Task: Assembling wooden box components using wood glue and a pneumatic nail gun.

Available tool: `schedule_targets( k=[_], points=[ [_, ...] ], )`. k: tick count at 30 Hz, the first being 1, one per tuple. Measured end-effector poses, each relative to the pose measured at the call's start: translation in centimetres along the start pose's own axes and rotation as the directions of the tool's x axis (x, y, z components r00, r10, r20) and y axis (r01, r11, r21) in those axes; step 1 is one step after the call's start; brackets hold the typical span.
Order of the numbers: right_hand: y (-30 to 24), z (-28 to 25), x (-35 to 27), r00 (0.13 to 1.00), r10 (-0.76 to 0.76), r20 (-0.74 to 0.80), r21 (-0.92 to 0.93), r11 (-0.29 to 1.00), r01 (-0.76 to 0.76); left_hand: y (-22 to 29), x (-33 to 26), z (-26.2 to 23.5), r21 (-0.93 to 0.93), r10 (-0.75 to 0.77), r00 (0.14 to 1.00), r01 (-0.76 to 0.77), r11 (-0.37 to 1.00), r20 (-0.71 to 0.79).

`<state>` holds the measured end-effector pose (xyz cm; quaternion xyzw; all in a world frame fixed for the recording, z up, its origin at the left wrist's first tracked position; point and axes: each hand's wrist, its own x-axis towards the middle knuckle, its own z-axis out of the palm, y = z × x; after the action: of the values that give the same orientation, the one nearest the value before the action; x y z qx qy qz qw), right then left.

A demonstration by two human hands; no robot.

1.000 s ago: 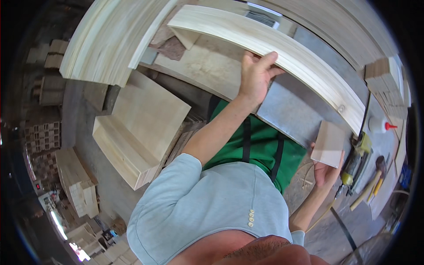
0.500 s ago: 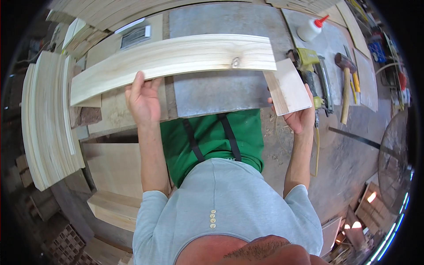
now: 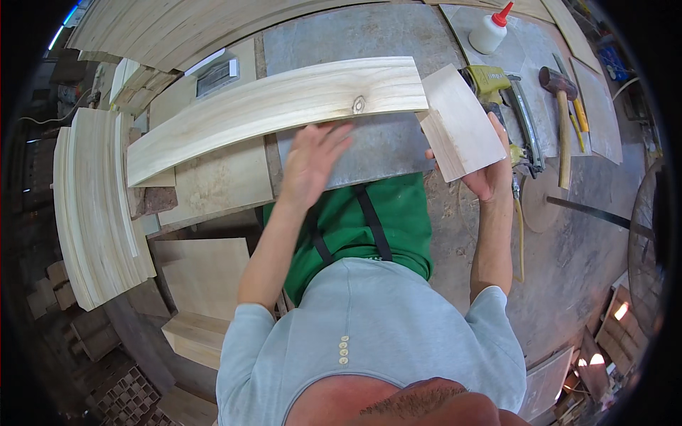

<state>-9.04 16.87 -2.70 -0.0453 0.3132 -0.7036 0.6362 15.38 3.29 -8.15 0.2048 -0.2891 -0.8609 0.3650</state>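
A long pale wooden board with a dark knot stretches across the bench in front of me. Its right end meets a short wooden panel, which stands tilted at an angle to it. My right hand grips this panel from its near right side, the thumb along the edge and fingertips showing at the left. Just below the long board's near edge is my left hand, slightly blurred, with its fingers stretched apart and nothing in them. Whether its fingertips touch the board's edge is hard to tell.
Right of the panel lie a green nail gun, a wooden-handled hammer and a white glue bottle with a red cap. Stacked boards stand at the left; more planks line the far side. A fan is at the right.
My left hand has let go of the long board's near edge and moved right along it. My right hand still holds the short panel, which now shows more of its broad face.
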Motion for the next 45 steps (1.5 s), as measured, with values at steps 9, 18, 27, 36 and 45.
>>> schedule_targets(
  k=[9, 18, 27, 36, 45],
  points=[
    [-0.1, -1.1, -0.6, 0.999, 0.02, 0.028, -0.093, 0.995, -0.017, -4.5, 3.9, 8.0, -0.271, -0.129, 0.983, 0.161, 0.949, 0.131],
    [1.4, -3.6, -0.7, 0.988, -0.12, -0.097, 0.107, 0.986, 0.13, -3.1, 4.4, 9.6, -0.166, -0.091, 0.996, 0.094, 0.982, 0.025],
    [6.6, -2.1, -0.1, 0.819, -0.563, 0.111, -0.166, 0.802, 0.573, -1.8, 4.5, 11.2, -0.163, -0.015, 0.999, 0.022, 0.986, 0.045],
    [7.5, 0.1, 2.1, 0.379, -0.901, -0.211, -0.541, 0.431, 0.722, -2.5, 4.0, 9.5, -0.062, -0.01, 1.0, 0.009, 0.998, -0.018],
    [3.4, 1.3, 4.9, 0.582, -0.734, 0.35, -0.934, -0.225, 0.277, -0.7, 2.4, 9.6, 0.112, -0.046, 0.997, 0.039, 0.993, 0.063]
  ],
)
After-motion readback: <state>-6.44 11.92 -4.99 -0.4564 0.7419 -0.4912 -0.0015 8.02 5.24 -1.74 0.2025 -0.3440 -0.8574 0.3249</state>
